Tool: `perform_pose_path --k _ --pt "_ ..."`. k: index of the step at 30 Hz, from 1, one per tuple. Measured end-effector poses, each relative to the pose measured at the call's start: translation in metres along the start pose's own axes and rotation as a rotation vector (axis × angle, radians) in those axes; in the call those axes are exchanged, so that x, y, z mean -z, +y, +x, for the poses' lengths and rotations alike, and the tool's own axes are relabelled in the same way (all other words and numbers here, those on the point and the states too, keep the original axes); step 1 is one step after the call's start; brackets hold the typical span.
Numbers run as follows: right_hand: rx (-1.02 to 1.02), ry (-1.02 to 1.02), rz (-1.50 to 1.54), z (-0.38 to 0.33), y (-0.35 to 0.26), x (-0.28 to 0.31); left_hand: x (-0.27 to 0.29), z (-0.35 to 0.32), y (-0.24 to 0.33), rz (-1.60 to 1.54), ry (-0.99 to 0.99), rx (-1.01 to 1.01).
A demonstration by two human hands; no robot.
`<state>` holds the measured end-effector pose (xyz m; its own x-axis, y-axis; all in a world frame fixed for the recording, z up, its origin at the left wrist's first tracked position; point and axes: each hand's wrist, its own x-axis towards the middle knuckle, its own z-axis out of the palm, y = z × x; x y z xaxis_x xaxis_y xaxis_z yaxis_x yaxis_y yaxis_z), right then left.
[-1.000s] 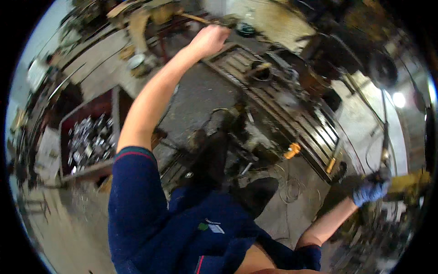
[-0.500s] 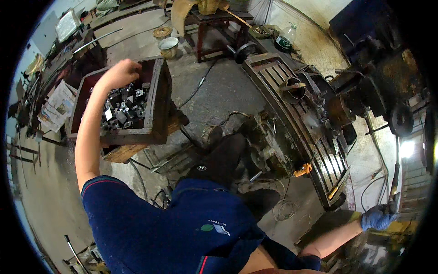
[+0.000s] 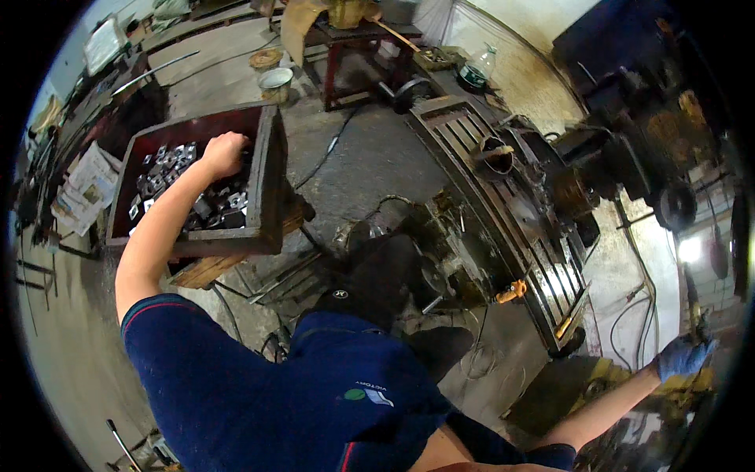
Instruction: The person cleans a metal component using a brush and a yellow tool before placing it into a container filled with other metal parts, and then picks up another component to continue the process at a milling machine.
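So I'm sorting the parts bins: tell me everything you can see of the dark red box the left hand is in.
The dark red box is an open, square, thick-walled crate, looking like worn painted wood or metal. It sits on wooden blocks on the concrete floor, partly filled with small grey metal pieces. The left hand reaches inside, onto the pieces.

Concrete floor (image 3: 370, 157), grimy, carries a dark red wooden crate (image 3: 267, 185) of small metal blocks (image 3: 169, 177), sitting on timber offcuts (image 3: 208, 271). Also on the floor: black cable (image 3: 334, 145), stacked newspapers (image 3: 85, 187) left of the crate, two round bowls (image 3: 274, 79), a red-legged metal stand (image 3: 358, 59). Slotted machine table (image 3: 503, 212) to the right holds a rusty ring-shaped part (image 3: 495, 153).
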<state>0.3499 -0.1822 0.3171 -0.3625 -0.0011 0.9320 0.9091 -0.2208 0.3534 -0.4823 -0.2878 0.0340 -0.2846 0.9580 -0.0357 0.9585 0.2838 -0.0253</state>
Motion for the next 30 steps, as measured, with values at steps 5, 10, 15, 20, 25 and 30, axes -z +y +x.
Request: perform_pose_path --k 5,10,15,20,25,30 --pt "-0.069 -0.029 0.285 -0.008 0.004 0.006 -0.023 0.004 -0.014 -0.025 0.161 -0.181" --pt "-0.236 0.028 0.454 -0.014 -0.023 0.042 -0.014 0.002 -0.015 0.143 0.135 -0.242" --pt "-0.694 -0.056 0.616 -0.069 -0.053 0.09 -0.028 0.021 -0.02 0.262 0.146 -0.316" --pt "-1.208 -0.278 1.126 -0.173 -0.1 0.102 -0.036 0.028 -0.047 0.38 0.055 -0.33" --pt "-1.489 -0.554 1.104 -0.234 -0.144 0.121 -0.026 0.02 -0.033 0.196 0.111 -0.184" --pt "-1.466 -0.771 1.18 -0.269 -0.176 0.111 -0.04 0.015 -0.042 0.176 0.115 -0.003"
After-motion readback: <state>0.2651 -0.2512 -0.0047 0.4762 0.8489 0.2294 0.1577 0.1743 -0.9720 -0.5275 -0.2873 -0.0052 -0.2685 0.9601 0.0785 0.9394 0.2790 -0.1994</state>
